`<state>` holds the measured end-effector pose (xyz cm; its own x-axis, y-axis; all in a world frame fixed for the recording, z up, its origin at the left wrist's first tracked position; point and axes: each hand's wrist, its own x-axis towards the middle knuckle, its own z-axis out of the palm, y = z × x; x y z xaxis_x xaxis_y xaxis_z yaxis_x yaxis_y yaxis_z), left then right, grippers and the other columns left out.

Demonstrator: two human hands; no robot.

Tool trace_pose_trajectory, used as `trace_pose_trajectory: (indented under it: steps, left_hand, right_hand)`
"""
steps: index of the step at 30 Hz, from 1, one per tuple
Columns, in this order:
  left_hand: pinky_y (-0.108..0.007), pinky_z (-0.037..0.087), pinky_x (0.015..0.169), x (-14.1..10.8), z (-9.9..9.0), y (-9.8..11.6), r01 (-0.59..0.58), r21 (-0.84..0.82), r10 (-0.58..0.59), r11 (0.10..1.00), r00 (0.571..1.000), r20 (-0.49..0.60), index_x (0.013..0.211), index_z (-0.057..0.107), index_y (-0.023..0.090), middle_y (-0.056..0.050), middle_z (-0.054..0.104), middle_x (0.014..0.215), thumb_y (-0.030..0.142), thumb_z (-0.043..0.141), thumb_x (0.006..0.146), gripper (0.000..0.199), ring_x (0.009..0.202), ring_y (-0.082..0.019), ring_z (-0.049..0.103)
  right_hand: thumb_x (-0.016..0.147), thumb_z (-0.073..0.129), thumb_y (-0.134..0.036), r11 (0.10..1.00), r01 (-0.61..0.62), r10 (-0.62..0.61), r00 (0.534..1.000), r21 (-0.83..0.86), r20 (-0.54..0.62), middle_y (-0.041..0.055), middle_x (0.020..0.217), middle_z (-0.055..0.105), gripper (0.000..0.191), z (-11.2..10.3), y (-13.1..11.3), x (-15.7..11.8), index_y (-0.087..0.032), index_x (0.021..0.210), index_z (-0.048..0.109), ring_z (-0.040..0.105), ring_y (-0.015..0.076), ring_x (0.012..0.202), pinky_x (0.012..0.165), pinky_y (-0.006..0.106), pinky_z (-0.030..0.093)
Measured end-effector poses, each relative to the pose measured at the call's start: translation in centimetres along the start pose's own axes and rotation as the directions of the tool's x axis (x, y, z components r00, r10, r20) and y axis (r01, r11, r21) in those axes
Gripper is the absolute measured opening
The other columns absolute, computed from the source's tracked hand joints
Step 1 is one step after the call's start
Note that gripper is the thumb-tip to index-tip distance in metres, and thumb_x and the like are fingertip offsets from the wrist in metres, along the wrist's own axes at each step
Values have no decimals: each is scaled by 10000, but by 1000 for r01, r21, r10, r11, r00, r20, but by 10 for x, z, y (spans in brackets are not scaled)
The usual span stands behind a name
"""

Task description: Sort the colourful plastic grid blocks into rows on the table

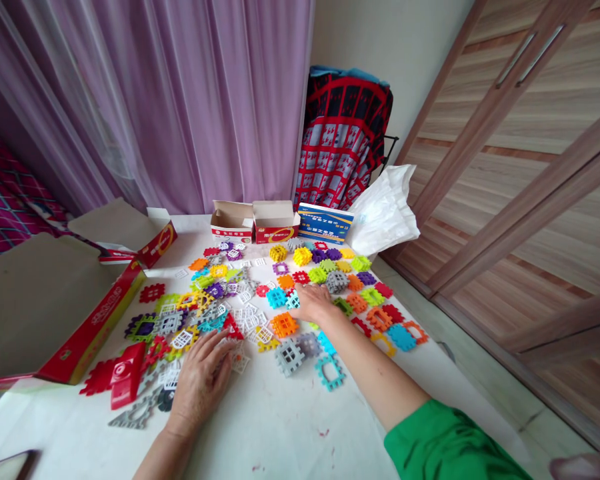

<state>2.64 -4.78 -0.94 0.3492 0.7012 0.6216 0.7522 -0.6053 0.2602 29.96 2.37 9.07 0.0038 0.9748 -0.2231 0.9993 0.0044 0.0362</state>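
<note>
My left hand [203, 373] lies palm down with its fingers stretched out over the near edge of a pile of plastic interlocking pieces. White lattice window pieces [183, 340] and a red triangular piece [234, 327] are by its fingers. Farther out, my right hand [314, 301] has its fingers bent and closed at a light-blue interlocking block [293, 299] with a white insert. Another light-blue block [277, 298] stands just left of it. An orange cube [285, 325] and a grey cube [289, 357] sit nearer to me, below the right forearm.
Colourful flat pieces [403, 337] spread along the table's right side. Open red boxes [279, 233] and a blue box [325, 224] stand at the back, beside a white bag [387, 207]. Larger open cartons [90, 327] occupy the left. A phone [10, 465] lies at the near-left corner.
</note>
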Motion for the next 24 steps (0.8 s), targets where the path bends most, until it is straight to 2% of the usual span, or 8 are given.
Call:
trace_pose_trajectory:
  steps: [7, 11, 14, 24]
  left_hand:
    - [-481, 494, 993, 0, -1, 2, 11, -20, -11, 1000, 1000, 0, 1057, 679, 265, -56, 714, 1175, 266, 509, 914, 222, 1124, -260, 635]
    - [-469, 504, 974, 0, -1, 2, 7, -15, -7, 1000, 1000, 11, 1067, 675, 262, -54, 710, 1187, 253, 510, 915, 224, 1124, -256, 634]
    - [-467, 503, 972, 1, -2, 3, 6, -14, -6, 1000, 1000, 5, 1061, 674, 265, -50, 707, 1192, 257, 506, 916, 221, 1127, -256, 631]
    - [-473, 502, 977, 1, -2, 2, -3, 0, 3, 1000, 1000, -2, 1054, 669, 261, -54, 718, 1162, 258, 514, 912, 209, 1109, -258, 641]
  right_hand:
    - [771, 644, -433, 1000, 4, -5, 998, 6, 63, 168, 1247, 653, 551, 4, 3, 10, -172, 1250, 566, 567, 331, 1197, 965, 453, 423]
    - [812, 584, -389, 999, 33, -35, 993, 18, 115, 147, 1279, 642, 471, -1, 10, 11, -187, 1238, 575, 582, 307, 1194, 942, 416, 447]
    - [804, 609, -413, 999, 49, -50, 989, 10, 141, 140, 1282, 642, 493, -4, 10, 11, -200, 1247, 568, 591, 303, 1187, 926, 398, 456]
    - [731, 720, -411, 999, 12, -10, 999, -52, 44, 159, 1165, 686, 611, 12, -3, 16, -187, 1267, 532, 612, 310, 1122, 947, 419, 410]
